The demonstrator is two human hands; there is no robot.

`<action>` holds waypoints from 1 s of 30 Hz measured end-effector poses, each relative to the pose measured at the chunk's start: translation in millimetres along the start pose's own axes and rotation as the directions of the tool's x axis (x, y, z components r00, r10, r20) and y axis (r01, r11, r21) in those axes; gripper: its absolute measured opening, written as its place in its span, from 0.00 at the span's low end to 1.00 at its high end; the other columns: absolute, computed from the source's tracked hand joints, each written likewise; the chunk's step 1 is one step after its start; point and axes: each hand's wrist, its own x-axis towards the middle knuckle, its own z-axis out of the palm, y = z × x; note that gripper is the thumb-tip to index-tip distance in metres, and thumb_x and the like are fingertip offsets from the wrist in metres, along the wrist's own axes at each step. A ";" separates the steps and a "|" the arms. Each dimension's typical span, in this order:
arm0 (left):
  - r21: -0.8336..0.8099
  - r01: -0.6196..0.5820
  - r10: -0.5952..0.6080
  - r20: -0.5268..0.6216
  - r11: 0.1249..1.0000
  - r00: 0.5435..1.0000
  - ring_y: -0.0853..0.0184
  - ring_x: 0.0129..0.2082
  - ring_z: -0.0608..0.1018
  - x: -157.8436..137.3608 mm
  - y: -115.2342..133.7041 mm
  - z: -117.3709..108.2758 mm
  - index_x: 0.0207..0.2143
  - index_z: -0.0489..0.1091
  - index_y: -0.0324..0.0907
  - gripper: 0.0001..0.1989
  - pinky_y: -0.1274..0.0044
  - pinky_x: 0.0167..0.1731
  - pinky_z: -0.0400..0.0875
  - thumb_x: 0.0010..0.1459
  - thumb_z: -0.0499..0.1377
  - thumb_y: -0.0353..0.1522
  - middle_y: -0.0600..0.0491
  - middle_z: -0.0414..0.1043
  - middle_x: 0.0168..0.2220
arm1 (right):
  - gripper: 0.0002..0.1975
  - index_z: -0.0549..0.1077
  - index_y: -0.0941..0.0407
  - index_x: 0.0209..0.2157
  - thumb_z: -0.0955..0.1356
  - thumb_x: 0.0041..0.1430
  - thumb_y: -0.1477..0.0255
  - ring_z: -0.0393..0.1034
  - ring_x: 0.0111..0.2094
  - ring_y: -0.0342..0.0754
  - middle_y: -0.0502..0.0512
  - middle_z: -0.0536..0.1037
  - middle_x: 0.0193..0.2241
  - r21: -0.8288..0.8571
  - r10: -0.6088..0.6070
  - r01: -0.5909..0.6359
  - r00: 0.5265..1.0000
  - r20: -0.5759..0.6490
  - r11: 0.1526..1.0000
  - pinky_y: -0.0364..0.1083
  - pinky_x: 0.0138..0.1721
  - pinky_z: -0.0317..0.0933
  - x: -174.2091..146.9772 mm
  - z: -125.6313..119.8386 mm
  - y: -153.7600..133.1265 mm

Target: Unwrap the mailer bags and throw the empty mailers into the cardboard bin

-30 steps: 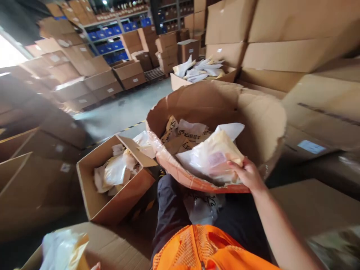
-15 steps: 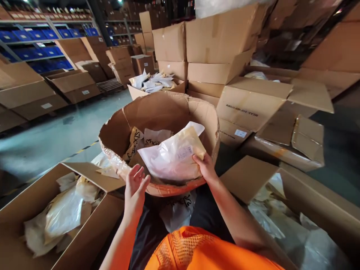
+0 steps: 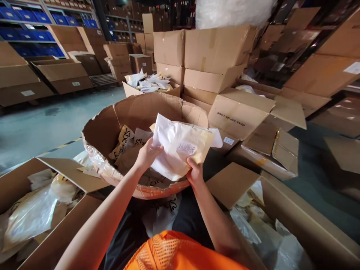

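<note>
A white and yellowish plastic mailing bag (image 3: pixel 171 150) with a printed barcode label is held up between both hands, over the near right part of a rounded cardboard bin (image 3: pixel 112 174). My left hand (image 3: pixel 148 154) pinches its left edge. At its lower right, my right hand (image 3: pixel 195 170) grips it with the thumb on the front, just beside the label. Inside the bin lie more bags with black lettering, such as a tan one (image 3: pixel 123 141) on the left. What the held bag contains is hidden.
An open carton with bags (image 3: pixel 73 221) stands at lower left, another open carton (image 3: pixel 292 210) at lower right. Behind the bin are a carton heaped with bags (image 3: pixel 152 82) and stacked boxes (image 3: pixel 213 48). Shelves with blue bins (image 3: pixel 26 34) line the back left.
My left hand, open and apart from the bag before, has moved up and taken its left edge. The bag has been raised and turned, its label now facing me. The view has swung right.
</note>
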 end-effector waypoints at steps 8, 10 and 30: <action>0.078 -0.025 0.023 0.025 0.997 0.999 0.62 0.35 0.76 8.0 6.8 -1.1 0.52 0.73 0.42 0.28 0.74 0.37 0.68 0.51 0.65 0.46 0.52 0.78 0.37 | 0.34 0.74 0.50 0.48 0.81 0.36 0.66 0.77 0.47 0.56 0.50 0.82 0.44 0.041 -0.035 0.036 0.999 -0.036 0.998 0.58 0.56 0.72 4.2 0.6 2.7; 0.064 -0.015 0.013 0.027 0.998 1.000 0.61 0.36 0.77 8.7 6.6 -1.1 0.51 0.72 0.42 0.28 0.74 0.36 0.68 0.51 0.66 0.46 0.52 0.78 0.37 | 0.34 0.74 0.50 0.49 0.81 0.36 0.66 0.77 0.48 0.55 0.51 0.81 0.45 0.035 -0.038 0.039 0.998 -0.043 0.999 0.57 0.55 0.72 4.9 0.0 2.9; -0.368 -0.350 0.182 -0.420 0.861 0.889 0.69 0.31 0.75 -74.6 29.3 -100.0 0.36 0.75 0.43 0.21 0.77 0.36 0.74 0.45 0.75 0.42 0.55 0.76 0.32 | 0.33 0.51 0.54 0.20 0.81 0.37 0.67 0.77 0.32 0.46 0.48 0.80 0.31 -0.044 0.168 -0.165 0.983 0.076 0.985 0.44 0.34 0.75 14.8 1.6 8.8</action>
